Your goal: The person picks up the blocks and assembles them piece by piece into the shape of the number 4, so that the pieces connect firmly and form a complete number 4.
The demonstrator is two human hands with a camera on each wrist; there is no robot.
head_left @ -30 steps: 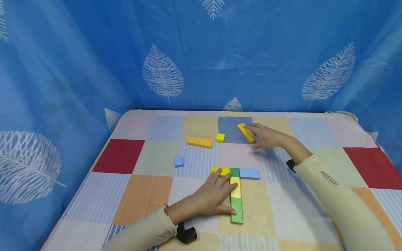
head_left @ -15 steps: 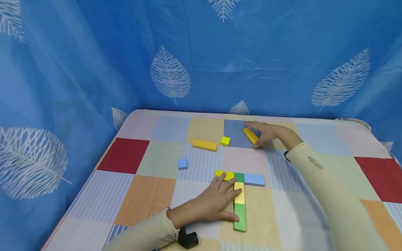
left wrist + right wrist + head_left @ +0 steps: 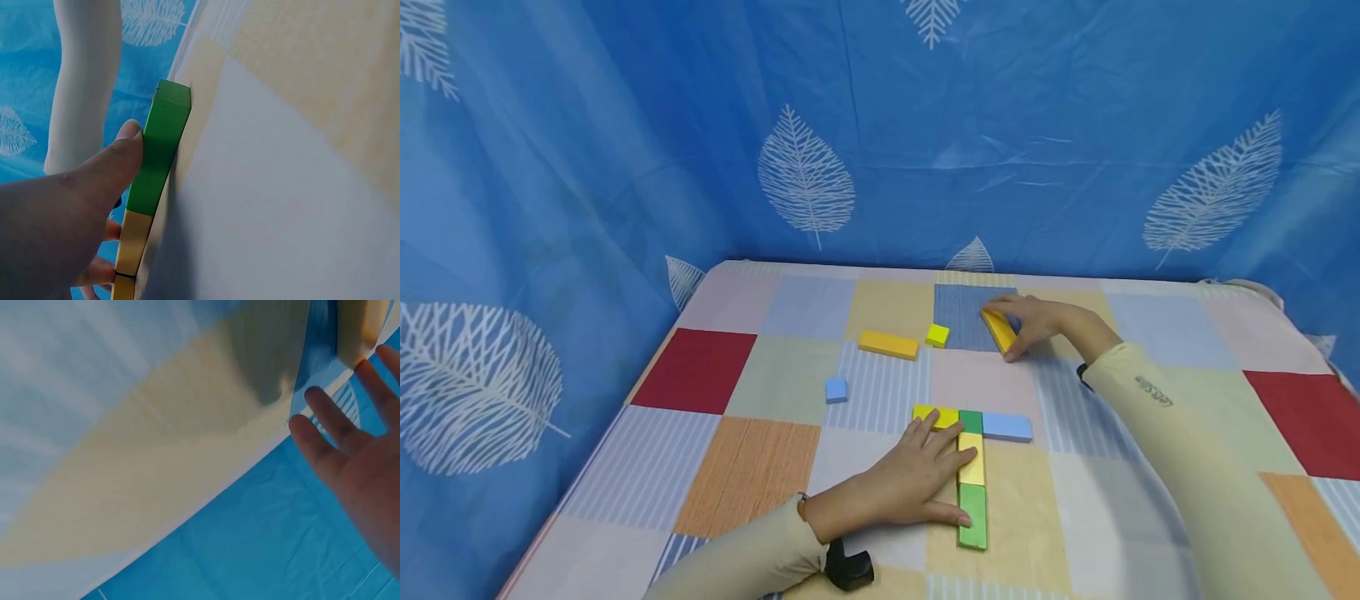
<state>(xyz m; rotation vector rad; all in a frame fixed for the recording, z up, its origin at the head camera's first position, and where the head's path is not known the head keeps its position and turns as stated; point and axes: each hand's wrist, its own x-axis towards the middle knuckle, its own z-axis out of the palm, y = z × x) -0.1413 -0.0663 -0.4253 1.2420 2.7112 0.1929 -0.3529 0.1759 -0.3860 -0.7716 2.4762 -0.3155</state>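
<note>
Several wooden blocks form a T in the head view: a bright yellow block [image 3: 947,422], a small dark green block [image 3: 971,422], a light blue block [image 3: 1008,427], a pale yellow block [image 3: 972,469] and a green block [image 3: 973,537]. My left hand [image 3: 906,483] rests with spread fingers over the left side of this T. Its thumb touches the green block [image 3: 159,140] in the left wrist view. At the far side, my right hand [image 3: 1037,322] pinches an orange-yellow block [image 3: 999,330] by its ends, between thumb and fingers. The right wrist view catches only part of that block [image 3: 359,328].
Another orange-yellow block [image 3: 888,345] and a small yellow block [image 3: 937,336] lie left of the right hand. Nearer sits a small blue block [image 3: 837,391]. The patchwork cloth [image 3: 752,458] covers the table, with a blue curtain [image 3: 925,167] behind it.
My right hand has closed its thumb and fingers onto the ends of the orange-yellow block. The left hand stays on the T. The head view has shifted slightly.
</note>
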